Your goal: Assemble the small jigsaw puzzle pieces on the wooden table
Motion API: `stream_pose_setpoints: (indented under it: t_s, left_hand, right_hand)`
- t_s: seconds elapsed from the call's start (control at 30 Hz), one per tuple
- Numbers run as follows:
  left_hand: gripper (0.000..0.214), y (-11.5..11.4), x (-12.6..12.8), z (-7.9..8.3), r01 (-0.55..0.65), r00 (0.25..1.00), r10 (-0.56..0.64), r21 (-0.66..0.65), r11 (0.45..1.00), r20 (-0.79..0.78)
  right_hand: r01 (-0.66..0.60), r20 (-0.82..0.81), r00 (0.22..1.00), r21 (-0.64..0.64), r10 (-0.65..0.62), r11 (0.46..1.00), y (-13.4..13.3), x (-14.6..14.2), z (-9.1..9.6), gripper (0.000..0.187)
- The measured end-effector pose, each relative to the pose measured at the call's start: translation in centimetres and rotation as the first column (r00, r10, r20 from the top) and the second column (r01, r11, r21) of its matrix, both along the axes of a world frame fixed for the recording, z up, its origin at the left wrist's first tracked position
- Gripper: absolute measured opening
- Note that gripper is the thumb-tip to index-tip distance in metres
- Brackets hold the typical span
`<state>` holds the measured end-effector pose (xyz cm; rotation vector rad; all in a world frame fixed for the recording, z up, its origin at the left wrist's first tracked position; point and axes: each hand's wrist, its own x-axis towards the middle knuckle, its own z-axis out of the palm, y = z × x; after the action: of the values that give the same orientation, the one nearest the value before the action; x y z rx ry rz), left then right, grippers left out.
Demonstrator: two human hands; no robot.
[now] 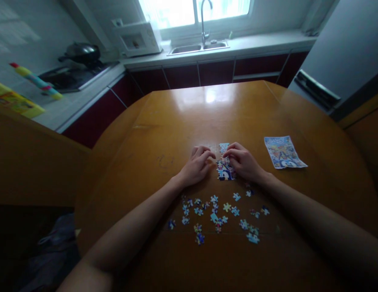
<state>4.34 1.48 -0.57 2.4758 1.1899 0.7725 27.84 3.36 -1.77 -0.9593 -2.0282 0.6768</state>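
Note:
A partly joined jigsaw puzzle (225, 175) lies on the table, with a blue and white figure along its near edge. From the right, my right hand (244, 163) covers part of it; its bent fingers are closed at the puzzle's upper middle, and the exact piece under them is hidden. My left hand (198, 165) rests just left of the puzzle, its fingers curved and apart, with nothing visible between them. Several loose jigsaw pieces (227, 207) are scattered nearer to me, between my forearms.
A creased picture sheet (284, 152) lies right of my right hand on the wooden table (164, 121). Beyond the table are a counter with a sink (185, 49), a microwave (138, 39), and a stove with a pan (82, 52).

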Motion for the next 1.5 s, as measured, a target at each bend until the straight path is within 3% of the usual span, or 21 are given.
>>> stream_pose_setpoints:
  t_s: [0.1,0.2,0.3,0.37,0.47,0.57,0.8,1.0,1.3,1.5]
  left_hand:
    - [0.034,0.1,-0.1,-0.1,-0.05,0.996,0.049,0.01,0.999,0.069]
    - [0.036,0.2,-0.1,-0.3,-0.057,0.995,0.055,0.014,0.998,0.084]
    - [0.03,0.2,0.0,-0.3,-0.057,0.996,0.055,0.015,0.998,0.07]
    - [0.025,0.1,0.0,-0.4,-0.065,0.996,0.064,0.021,0.998,0.06]
    - [0.02,0.1,0.1,-0.4,-0.077,0.996,0.076,0.024,0.997,0.047]
    - [0.02,0.1,0.1,-0.3,-0.07,0.997,0.069,0.017,0.997,0.045]
    - [0.019,0.0,0.0,-0.5,-0.059,0.997,0.058,0.025,0.998,0.05]
    - [0.02,0.1,0.0,-0.5,-0.058,0.997,0.056,0.029,0.998,0.047]
    - [0.018,0.1,0.0,-0.3,-0.045,0.998,0.044,0.021,0.999,0.038]
    - [0.016,0.1,0.1,-0.3,-0.045,0.998,0.044,0.025,0.999,0.042]
  right_hand:
    - [-0.002,0.019,1.0,0.045,0.001,0.999,-0.7,0.4,1.6,0.021]
    - [-0.089,0.171,0.982,0.069,0.076,0.994,-3.2,0.7,4.6,0.015]
    - [-0.311,0.396,0.869,-0.034,0.299,0.95,-6.8,0.4,7.2,0.011]
    - [-0.393,0.505,0.776,-0.083,0.378,0.916,-8.9,-0.2,8.0,0.011]
    - [-0.507,0.589,0.653,-0.128,0.476,0.853,-10.6,-1.3,7.6,0.007]
    - [-0.573,0.593,0.599,-0.153,0.539,0.805,-11.0,-2.0,6.8,0.006]
    - [-0.613,0.599,0.565,-0.156,0.568,0.774,-11.2,-2.3,5.9,0.011]
    - [-0.627,0.558,0.581,-0.157,0.592,0.763,-11.2,-2.4,6.0,0.021]
    - [-0.683,0.597,0.562,-0.055,0.572,0.728,-12.8,-2.6,6.3,0.009]
    - [-0.684,0.589,0.559,-0.069,0.583,0.726,-12.9,-2.5,5.9,0.015]
